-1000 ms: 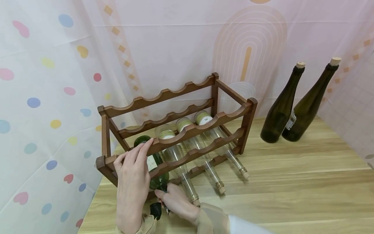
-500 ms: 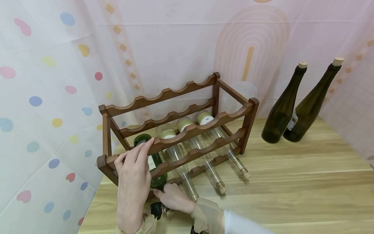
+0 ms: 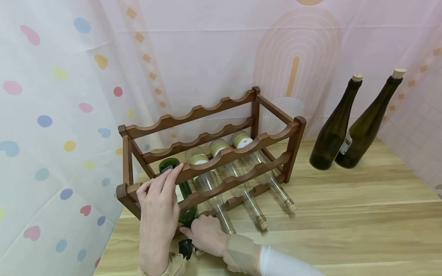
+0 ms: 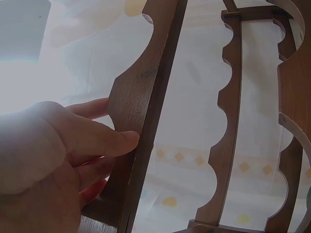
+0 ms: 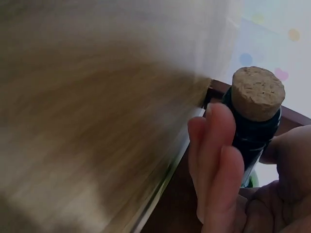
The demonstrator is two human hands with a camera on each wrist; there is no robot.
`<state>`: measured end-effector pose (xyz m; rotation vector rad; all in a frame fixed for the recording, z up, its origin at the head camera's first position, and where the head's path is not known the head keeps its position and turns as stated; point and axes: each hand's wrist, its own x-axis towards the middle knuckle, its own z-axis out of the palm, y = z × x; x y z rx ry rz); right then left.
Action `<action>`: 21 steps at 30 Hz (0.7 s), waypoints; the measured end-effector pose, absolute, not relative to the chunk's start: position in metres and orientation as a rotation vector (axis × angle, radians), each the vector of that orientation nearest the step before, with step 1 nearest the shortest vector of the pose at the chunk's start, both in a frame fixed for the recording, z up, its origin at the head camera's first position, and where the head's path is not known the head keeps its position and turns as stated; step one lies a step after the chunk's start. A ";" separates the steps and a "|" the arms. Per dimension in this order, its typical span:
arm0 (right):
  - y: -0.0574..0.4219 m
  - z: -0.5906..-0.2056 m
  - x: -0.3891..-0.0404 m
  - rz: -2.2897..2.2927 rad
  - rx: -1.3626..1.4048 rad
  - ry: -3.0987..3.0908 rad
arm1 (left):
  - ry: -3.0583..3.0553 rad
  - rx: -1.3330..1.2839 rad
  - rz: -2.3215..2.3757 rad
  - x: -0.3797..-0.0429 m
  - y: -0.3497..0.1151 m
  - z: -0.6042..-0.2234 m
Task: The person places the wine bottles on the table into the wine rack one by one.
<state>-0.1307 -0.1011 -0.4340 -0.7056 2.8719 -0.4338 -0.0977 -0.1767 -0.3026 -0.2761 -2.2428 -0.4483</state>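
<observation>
In the head view a brown wooden wine rack (image 3: 226,155) stands on the table. My left hand (image 3: 159,214) grips its upper front rail near the left end; in the left wrist view the thumb presses one face of the rail (image 4: 133,104). A green wine bottle (image 3: 185,188) lies in the rack's leftmost low slot, partly hidden by the rails and my left hand. My right hand (image 3: 209,234) holds this bottle by the neck at the front. The right wrist view shows its cork (image 5: 257,93) with my fingers curled around the dark neck.
Three clear corked bottles lie beside it: one left (image 3: 208,182), one middle (image 3: 251,205), one right (image 3: 279,191). Two dark corked bottles, the nearer (image 3: 328,134) and the farther (image 3: 367,122), stand at the right. A patterned curtain (image 3: 214,57) hangs behind the rack.
My right hand has shifted slightly left and turned so its back faces up more. The green bottle has edged a little left at its front. My left hand stays on the rail.
</observation>
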 end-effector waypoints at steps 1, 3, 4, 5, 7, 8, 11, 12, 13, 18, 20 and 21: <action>-0.101 -0.434 -0.130 -0.399 -0.712 2.886 | -2.243 -0.274 -0.447 -0.098 -0.177 -0.303; -0.100 -0.435 -0.130 -0.331 -0.738 2.920 | -2.243 -0.274 -0.446 -0.098 -0.177 -0.303; -0.099 -0.436 -0.130 -0.293 -0.761 2.938 | -2.245 -0.273 -0.447 -0.098 -0.177 -0.303; -0.098 -0.436 -0.129 -0.265 -0.783 2.956 | -2.246 -0.273 -0.447 -0.098 -0.177 -0.303; -0.097 -0.436 -0.128 -0.223 -0.820 2.987 | -2.248 -0.273 -0.448 -0.098 -0.177 -0.303; -0.097 -0.437 -0.128 -0.220 -0.836 2.994 | -2.248 -0.274 -0.449 -0.098 -0.177 -0.303; -0.097 -0.437 -0.128 -0.237 -0.859 2.986 | -2.248 -0.275 -0.454 -0.098 -0.177 -0.303; -0.097 -0.437 -0.128 -0.248 -0.861 2.982 | -2.247 -0.276 -0.455 -0.098 -0.177 -0.303; -0.097 -0.437 -0.129 -0.260 -0.867 2.979 | -2.246 -0.277 -0.456 -0.098 -0.177 -0.303; -0.098 -0.437 -0.129 -0.293 -0.885 2.984 | -2.243 -0.279 -0.455 -0.098 -0.176 -0.303; -0.097 -0.436 -0.129 -0.308 -0.898 2.977 | -2.244 -0.278 -0.456 -0.098 -0.176 -0.303; -0.096 -0.436 -0.129 -0.321 -0.903 2.973 | -2.243 -0.278 -0.455 -0.098 -0.176 -0.303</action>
